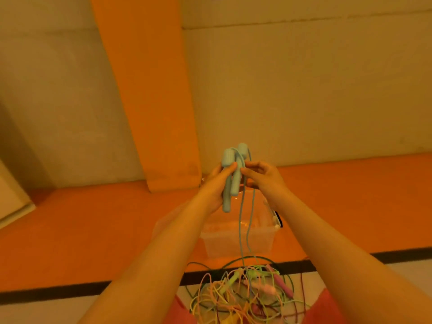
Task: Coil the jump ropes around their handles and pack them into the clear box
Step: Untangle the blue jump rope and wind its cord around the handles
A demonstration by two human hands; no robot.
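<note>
My left hand [217,183] grips two light blue jump rope handles [230,176] held upright together in front of me. Beside them my right hand [261,176] pinches the blue cord [240,220] close to the handles. Two strands of that cord hang down past the clear box [238,244], which stands open on the orange floor below my hands. A tangle of green, pink, yellow and peach jump ropes [245,291] lies on the floor nearer to me.
An orange pillar [149,90] rises against the pale wall behind the box. A black line [93,287] crosses the floor between the orange strip and the pale area. Red fabric shows at the bottom edge.
</note>
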